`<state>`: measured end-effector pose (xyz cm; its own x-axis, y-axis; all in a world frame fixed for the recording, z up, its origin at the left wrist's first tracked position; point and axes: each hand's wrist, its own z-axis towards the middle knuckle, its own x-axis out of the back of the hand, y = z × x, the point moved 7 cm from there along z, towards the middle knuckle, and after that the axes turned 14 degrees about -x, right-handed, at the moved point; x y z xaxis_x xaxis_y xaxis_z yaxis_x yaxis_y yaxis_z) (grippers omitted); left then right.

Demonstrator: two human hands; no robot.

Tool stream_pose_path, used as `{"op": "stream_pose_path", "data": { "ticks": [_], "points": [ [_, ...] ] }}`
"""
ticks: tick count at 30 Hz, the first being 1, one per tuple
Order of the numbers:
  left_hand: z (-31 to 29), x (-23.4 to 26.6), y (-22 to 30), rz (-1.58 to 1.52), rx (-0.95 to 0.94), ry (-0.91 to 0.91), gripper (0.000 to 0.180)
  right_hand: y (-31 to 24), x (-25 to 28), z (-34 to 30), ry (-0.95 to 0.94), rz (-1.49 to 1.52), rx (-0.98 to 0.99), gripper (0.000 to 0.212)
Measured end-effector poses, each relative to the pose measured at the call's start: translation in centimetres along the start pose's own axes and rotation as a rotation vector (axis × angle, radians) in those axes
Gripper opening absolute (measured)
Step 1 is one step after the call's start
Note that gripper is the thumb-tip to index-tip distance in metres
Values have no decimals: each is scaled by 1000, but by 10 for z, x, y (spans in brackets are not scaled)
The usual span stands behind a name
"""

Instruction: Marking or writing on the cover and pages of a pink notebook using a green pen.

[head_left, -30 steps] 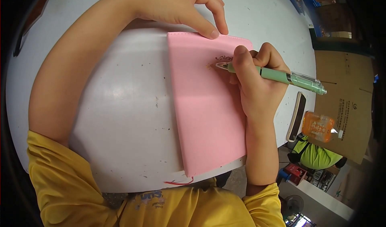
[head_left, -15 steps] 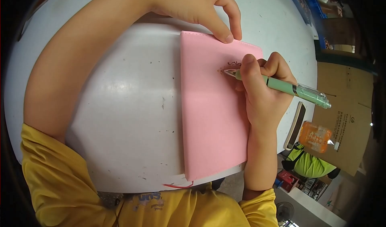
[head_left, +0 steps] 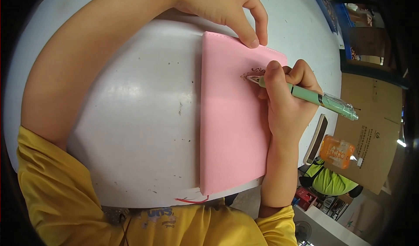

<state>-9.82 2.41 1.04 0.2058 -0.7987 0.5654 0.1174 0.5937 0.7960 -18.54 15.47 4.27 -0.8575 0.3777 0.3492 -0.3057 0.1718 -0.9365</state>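
A pink notebook (head_left: 233,128) with a stitched edge lies closed on the table, a red ribbon (head_left: 192,200) poking out at its near end. At the notebook's far edge, my left hand (head_left: 218,10) is bent, with thumb and forefinger closed on the edge; its other fingers are hidden. My right hand (head_left: 290,100) rests on the right side of the cover, its fingers closed around a light green pen (head_left: 312,95). The pen's tip touches the cover beside a small drawn flower (head_left: 244,76). A short dark curly marking (head_left: 257,70) lies just above the tip, partly hidden by my hand.
The white table (head_left: 131,128) has small dark specks. At its right edge lies a phone (head_left: 316,139); beyond are an orange bottle (head_left: 337,152) and a large cardboard box (head_left: 371,128). A bright green bundle (head_left: 334,180) is below the bottle. Blue bins (head_left: 327,6) stand at far right.
The pen tip has shifted slightly at the flower, which shows more lines. The view has moved a little, so the notebook's far end sits further right. Both hands keep their grips.
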Motion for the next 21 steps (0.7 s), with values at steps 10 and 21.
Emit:
{"op": "stream_pose_path", "data": {
  "ticks": [10,21],
  "points": [
    [1,-3,3,25,6,13,34,1,2,-2,5,11,-19,32],
    [-1,-1,3,-4,-36,72,31,-2,-1,-1,32,-12,-28,33]
  ]
}}
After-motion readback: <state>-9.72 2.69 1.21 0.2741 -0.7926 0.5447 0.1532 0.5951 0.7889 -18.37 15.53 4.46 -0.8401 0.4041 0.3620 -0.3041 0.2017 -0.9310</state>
